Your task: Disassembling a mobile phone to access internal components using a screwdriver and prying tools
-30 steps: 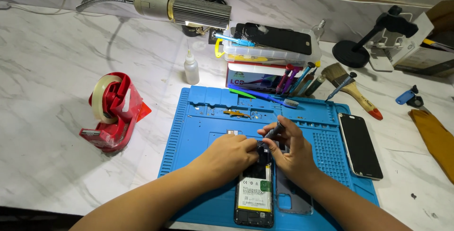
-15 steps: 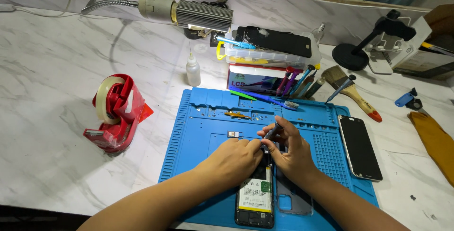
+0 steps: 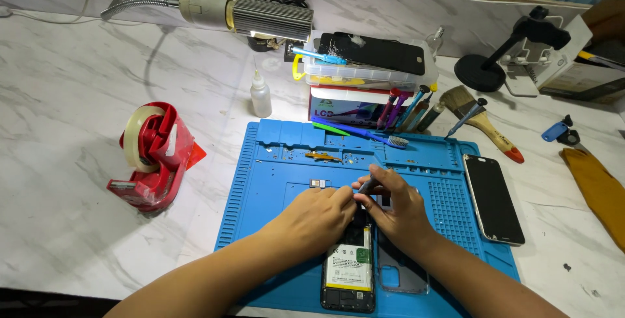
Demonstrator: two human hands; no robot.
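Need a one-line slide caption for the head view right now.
Left hand steadies an opened phone on a blue repair mat while right hand works a thin tool.

Head cam, steep downward, close.

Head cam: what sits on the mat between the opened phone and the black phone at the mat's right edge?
In the head view, between the opened phone and the black phone lie the right hand, a clear phone case and bare blue mat.

My phone repair bench.
A blue repair mat (image 3: 273,181) lies under my hands; beyond my grip stand screwdrivers (image 3: 407,110), a parts box (image 3: 364,74) and a gooseneck lamp (image 3: 270,18).
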